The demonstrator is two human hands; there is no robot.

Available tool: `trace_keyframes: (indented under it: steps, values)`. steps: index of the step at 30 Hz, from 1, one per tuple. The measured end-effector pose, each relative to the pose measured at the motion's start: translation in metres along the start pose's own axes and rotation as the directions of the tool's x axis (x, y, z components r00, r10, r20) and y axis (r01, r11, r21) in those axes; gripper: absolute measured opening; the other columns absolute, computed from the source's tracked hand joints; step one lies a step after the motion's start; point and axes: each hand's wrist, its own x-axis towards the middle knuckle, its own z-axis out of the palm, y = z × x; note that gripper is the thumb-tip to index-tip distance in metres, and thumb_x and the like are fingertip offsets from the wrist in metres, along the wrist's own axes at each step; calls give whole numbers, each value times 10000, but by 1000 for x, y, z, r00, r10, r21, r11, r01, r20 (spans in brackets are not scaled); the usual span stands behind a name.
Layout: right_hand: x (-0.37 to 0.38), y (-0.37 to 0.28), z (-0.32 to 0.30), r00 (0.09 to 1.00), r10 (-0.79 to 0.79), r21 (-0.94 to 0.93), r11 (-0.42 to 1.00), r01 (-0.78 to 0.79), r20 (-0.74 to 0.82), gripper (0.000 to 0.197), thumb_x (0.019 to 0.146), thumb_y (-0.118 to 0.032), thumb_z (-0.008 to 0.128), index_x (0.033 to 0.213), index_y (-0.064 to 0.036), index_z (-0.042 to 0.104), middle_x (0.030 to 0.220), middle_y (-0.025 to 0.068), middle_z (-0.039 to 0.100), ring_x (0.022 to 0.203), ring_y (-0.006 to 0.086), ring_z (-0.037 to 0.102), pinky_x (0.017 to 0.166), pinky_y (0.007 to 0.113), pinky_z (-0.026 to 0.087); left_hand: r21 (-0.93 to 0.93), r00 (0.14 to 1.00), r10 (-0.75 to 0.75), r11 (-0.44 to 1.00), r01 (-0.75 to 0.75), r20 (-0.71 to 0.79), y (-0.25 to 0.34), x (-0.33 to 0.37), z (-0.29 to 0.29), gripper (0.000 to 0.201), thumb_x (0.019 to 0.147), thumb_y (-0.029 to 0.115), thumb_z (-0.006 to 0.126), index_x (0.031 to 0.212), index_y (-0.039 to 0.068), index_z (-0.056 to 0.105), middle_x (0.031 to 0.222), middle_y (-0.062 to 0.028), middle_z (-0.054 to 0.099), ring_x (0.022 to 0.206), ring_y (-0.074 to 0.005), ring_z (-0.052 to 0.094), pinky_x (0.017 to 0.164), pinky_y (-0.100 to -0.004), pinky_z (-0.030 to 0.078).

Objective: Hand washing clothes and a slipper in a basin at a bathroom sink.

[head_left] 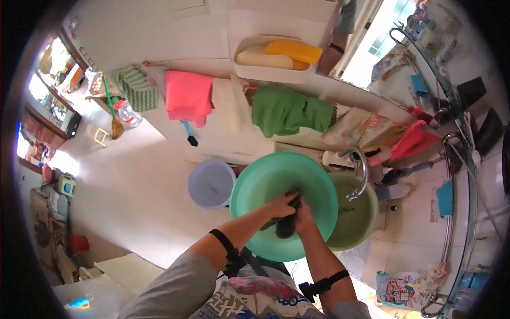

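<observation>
A wide green basin (249, 186) is in front of me, and both of my hands are inside its rim. Between them is a dark, rounded shoe-like object (286, 227); its exact kind is hard to make out. The fingers of my left hand (281, 206) curl over its upper part from the left. On the other side, my right hand (305, 215) grips it near the top. My hands hide part of it, and a dark patch shows on the basin bottom just beyond them.
An olive-green washbasin (355, 220) with a curved chrome faucet (363, 173) stands to the right, partly behind the basin. A pale lavender tub (211, 184) sits at the left. Pink (188, 95) and green towels (289, 111) hang along the wall ahead.
</observation>
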Motion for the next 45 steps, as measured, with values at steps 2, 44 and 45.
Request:
trace_keyframes:
  steps: [2,44,45]
  values:
    - [3,8,-1,1000,-7,0,1000,7,10,470,956,-432,310,1244,-95,466,1203,116,525,1090,283,504,949,429,393,55,995,26,998,-21,-95,-5,2,8,676,739,234,501,1390,140,342,1459,-168,235,1328,-382,236,1074,-485,205]
    - [19,5,-26,795,-605,-927,-275,-255,-40,361,892,-224,429,1162,14,400,891,257,629,847,428,609,764,468,479,632,932,87,757,167,-351,-41,-9,16,607,857,318,473,1420,197,283,1492,-221,49,1371,-401,80,1047,-569,185]
    - [19,6,-24,862,-503,-884,-377,-277,-56,415,889,-233,436,1197,35,365,898,263,628,854,427,612,782,463,481,659,934,89,732,175,-346,-44,-5,19,601,856,266,461,1424,198,274,1490,-230,50,1366,-415,96,1036,-582,198]
